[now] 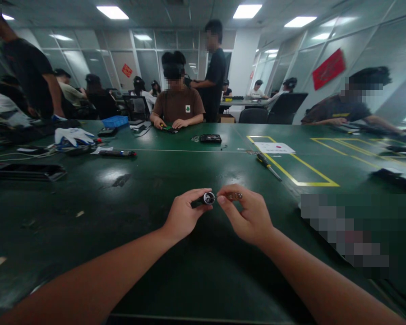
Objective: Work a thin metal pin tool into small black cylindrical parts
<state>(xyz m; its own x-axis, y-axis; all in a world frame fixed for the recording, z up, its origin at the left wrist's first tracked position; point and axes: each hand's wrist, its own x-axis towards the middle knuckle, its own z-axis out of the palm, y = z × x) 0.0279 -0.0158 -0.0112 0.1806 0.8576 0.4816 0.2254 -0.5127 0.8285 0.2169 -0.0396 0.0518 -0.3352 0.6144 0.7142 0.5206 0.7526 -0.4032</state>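
Observation:
My left hand (184, 212) is closed around a short dark cylinder (209, 198) with a pale round rim. Its round end faces me, and some detail shows inside that is too small to name. Close to that rim, on the right, my right hand (246, 212) has thumb and forefinger pinched together. A small shiny brownish piece (236, 196) shows against its curled fingers; its kind is not clear. Both hands are held over the green table (138, 262), in front of me. Beyond my right hand lies a yellow-and-black screwdriver (269, 167).
A pen-like dark tool (117, 154), white gloves (73, 136) and a blue tray (115, 121) lie to the left. A black device (210, 138) and a paper sheet (274, 147) are farther back. A person (179, 101) works across the table; a blurred-out object (341, 234) lies right.

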